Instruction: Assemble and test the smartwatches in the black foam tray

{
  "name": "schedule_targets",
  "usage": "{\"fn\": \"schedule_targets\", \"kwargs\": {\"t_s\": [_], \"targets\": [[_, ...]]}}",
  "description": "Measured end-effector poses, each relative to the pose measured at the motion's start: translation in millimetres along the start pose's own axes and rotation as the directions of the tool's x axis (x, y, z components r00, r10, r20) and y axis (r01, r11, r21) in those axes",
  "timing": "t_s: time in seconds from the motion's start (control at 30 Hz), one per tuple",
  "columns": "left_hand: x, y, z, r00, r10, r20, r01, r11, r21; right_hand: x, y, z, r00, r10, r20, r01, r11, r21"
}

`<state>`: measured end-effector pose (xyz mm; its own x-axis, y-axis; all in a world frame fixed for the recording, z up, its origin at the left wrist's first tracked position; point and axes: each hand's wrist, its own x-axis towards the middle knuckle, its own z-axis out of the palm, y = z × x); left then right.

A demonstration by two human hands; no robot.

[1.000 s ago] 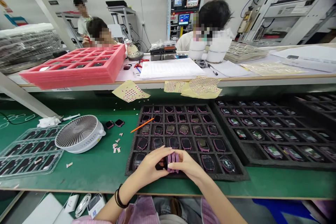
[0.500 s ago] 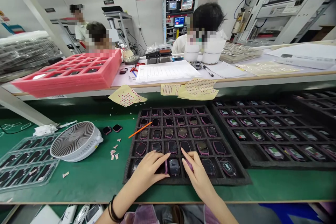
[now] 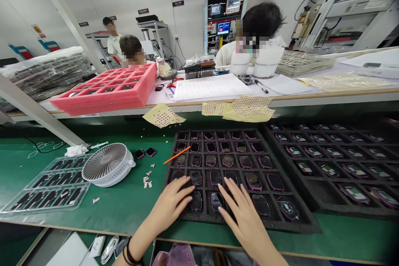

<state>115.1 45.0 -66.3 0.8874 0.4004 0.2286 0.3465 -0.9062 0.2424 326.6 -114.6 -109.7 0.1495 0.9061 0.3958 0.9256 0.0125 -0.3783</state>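
A black foam tray [image 3: 296, 183] with square compartments lies before me, holding rows of smartwatches with dark screens and purplish frames. My left hand [image 3: 173, 201] rests over its front left corner, fingers apart, thumb beside a front-row smartwatch [image 3: 196, 200]. My right hand [image 3: 241, 212] spreads over the front middle compartments, its thumb and fingers close to another smartwatch [image 3: 217, 202]. Neither hand grips anything that I can see. The right hand hides what lies beneath its palm. An orange stick [image 3: 176, 155] lies slanted across the tray's left edge.
A second foam tray [image 3: 318, 193] of smartwatches stands to the right. On the left are a white fan [image 3: 107, 166], a clear plastic tray [image 3: 46, 183] and two loose smartwatches [image 3: 146, 152]. A raised shelf bears a pink foam tray [image 3: 102, 102]. Co-workers sit beyond.
Both hands have let go of the watches they were fingering, and their fingers have spread. The camera view has swung left, shifting the scene rightward.
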Motion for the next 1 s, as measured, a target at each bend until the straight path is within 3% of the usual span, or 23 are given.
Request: {"fn": "schedule_targets", "kwargs": {"t_s": [0.1, 0.17, 0.23, 0.33, 0.43, 0.57, 0.7, 0.8, 0.9, 1.0], "targets": [[24.6, -20.9, -6.3, 0.98, -0.127, -0.156, 0.136, 0.99, 0.044, -2.6, -4.1, -6.4, 0.978, -0.084, 0.193, 0.074, 0.995, 0.061], [45.4, -33.7, -8.6, 0.961, -0.224, -0.162, 0.245, 0.962, 0.123, 1.1, -7.5, -13.1, 0.965, -0.078, 0.249, 0.056, 0.994, 0.098], [64.4, -43.7, -8.0, 0.929, -0.346, -0.129, 0.367, 0.906, 0.211, 13.7, -14.3, -20.3, 0.972, -0.056, 0.227, 0.027, 0.991, 0.129], [83.6, -54.3, -2.5, 0.891, -0.445, -0.091, 0.453, 0.86, 0.236, 51.0, -31.1, -22.9, 0.98, -0.095, 0.173, 0.063, 0.982, 0.181], [90.8, -62.2, 1.7, 0.891, -0.445, -0.086, 0.454, 0.873, 0.179, 99.4, -48.2, -6.4, 0.948, -0.209, 0.24, 0.175, 0.972, 0.155], [81.5, -68.7, -8.1, 0.89, -0.444, -0.105, 0.452, 0.889, 0.069, 149.5, -59.4, 31.5, 0.91, -0.205, 0.361, 0.23, 0.973, -0.029], [51.0, -68.2, -26.4, 0.885, -0.431, -0.176, 0.392, 0.894, -0.218, 166.7, -62.4, 53.9, 0.885, -0.231, 0.405, 0.269, 0.962, -0.041], [24.6, -64.3, -32.3, 0.847, -0.482, -0.222, 0.337, 0.811, -0.478, 165.8, -66.0, 58.3, 0.885, -0.201, 0.42, 0.241, 0.97, -0.042], [5.2, -59.4, -30.9, 0.797, -0.579, -0.172, 0.379, 0.701, -0.604, 163.1, -70.6, 61.2, 0.896, -0.186, 0.402, 0.214, 0.977, -0.025], [-5.5, -54.3, -27.1, 0.758, -0.637, -0.14, 0.383, 0.609, -0.695, 160.3, -73.2, 67.3, 0.907, -0.236, 0.35, 0.161, 0.96, 0.23]]}}
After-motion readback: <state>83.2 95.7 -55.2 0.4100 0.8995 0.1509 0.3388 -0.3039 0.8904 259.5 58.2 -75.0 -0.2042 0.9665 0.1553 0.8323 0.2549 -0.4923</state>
